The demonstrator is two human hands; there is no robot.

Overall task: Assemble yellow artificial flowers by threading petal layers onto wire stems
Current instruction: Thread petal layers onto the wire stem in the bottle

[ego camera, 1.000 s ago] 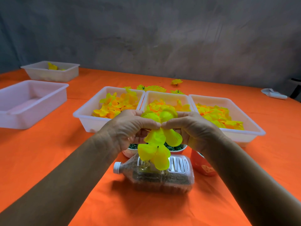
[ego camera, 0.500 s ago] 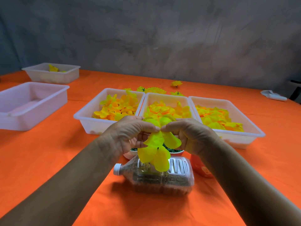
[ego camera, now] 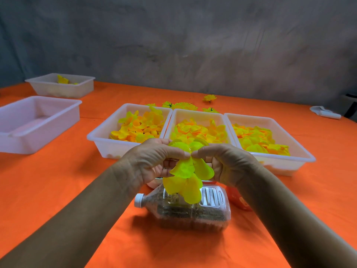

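Both hands meet over the table's middle and pinch a bright yellow petal layer (ego camera: 186, 176) between them. My left hand (ego camera: 154, 160) holds its left side, my right hand (ego camera: 222, 161) its right side, thumbs and forefingers almost touching. Petals hang down below the fingers and more stick up behind them. No wire stem shows; the fingers hide the centre of the layer. Three white trays (ego camera: 100, 141) (ego camera: 199, 115) (ego camera: 301, 158) of loose yellow-orange petals stand in a row just beyond the hands.
A clear plastic bottle (ego camera: 193, 211) filled with grainy stuff lies on its side under the hands, next to a white bowl (ego camera: 153, 183) and an orange cup (ego camera: 239, 200). Finished yellow flowers (ego camera: 185, 105) lie behind the trays. Two more white trays (ego camera: 38, 120) (ego camera: 61, 88) stand at left.
Both hands with the petal layer have sunk slightly toward me in the view; the grip and the petals look the same.
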